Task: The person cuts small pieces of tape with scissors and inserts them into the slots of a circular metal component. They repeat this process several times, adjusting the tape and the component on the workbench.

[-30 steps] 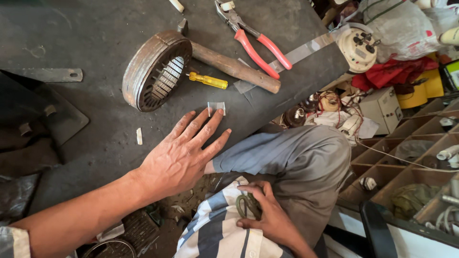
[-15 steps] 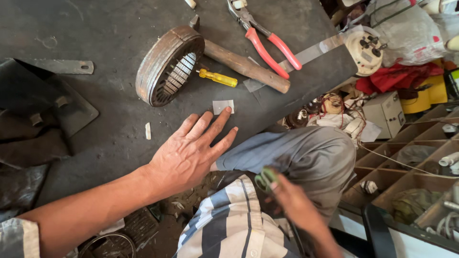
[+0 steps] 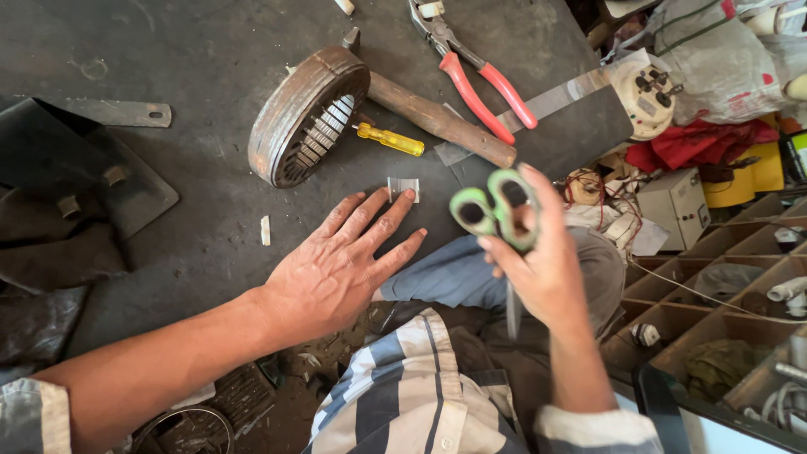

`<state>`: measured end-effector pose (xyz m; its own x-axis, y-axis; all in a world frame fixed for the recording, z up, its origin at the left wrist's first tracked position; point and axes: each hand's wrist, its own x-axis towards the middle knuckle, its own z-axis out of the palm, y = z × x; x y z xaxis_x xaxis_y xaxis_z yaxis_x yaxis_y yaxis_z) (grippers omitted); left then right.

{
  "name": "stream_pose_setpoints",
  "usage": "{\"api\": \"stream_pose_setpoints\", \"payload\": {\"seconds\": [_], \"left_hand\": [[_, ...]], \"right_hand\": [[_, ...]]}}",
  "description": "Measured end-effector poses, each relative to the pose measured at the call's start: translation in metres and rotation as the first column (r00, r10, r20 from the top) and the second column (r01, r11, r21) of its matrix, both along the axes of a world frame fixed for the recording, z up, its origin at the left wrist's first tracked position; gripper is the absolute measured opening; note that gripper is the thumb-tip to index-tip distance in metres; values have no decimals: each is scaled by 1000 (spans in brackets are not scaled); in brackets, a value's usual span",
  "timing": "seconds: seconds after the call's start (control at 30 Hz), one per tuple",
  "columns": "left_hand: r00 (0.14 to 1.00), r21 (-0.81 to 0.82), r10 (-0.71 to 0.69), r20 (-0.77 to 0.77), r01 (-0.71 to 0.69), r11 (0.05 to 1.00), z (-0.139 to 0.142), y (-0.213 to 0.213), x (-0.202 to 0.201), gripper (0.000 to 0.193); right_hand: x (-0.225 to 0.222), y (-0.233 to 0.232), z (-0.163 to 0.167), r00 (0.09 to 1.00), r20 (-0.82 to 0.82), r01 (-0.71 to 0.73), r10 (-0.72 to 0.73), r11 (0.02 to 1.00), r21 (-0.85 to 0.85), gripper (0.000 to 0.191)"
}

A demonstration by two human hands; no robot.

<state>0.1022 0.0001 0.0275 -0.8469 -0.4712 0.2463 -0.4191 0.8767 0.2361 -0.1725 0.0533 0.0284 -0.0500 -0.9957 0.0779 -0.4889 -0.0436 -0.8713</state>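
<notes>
Scissors [image 3: 494, 210] with green handles sit gripped in the right hand [image 3: 546, 269], fingers curled around the loops, blade pointing down toward the lap. At nine o'clock of it the left hand [image 3: 336, 269] lies flat on the dark workbench [image 3: 168, 50], fingers spread and holding nothing, its fingertips touching a small folded grey strip [image 3: 403, 187]. Beyond, at twelve o'clock of that hand, a rusty slotted stator ring [image 3: 307, 118] stands on edge beside a yellow-handled screwdriver [image 3: 391, 139], a wooden hammer handle [image 3: 441, 120] and red-handled pliers [image 3: 475, 71]. At three o'clock, wooden compartments [image 3: 723, 286] hold small white parts and a greenish bundle; the rest is too dim to tell.
</notes>
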Motion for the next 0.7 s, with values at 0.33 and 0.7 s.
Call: {"api": "stream_pose_setpoints", "payload": {"seconds": [0.33, 0.7], "left_hand": [[999, -29, 44, -17, -45, 999, -3, 1, 1, 69], [998, 2, 67, -8, -67, 998, -4, 2, -1, 71]], "right_hand": [[39, -46, 15, 928, -372, -44, -9, 990, -134, 87], [48, -33, 7, 961, -275, -55, 11, 986, -156, 84]]}}
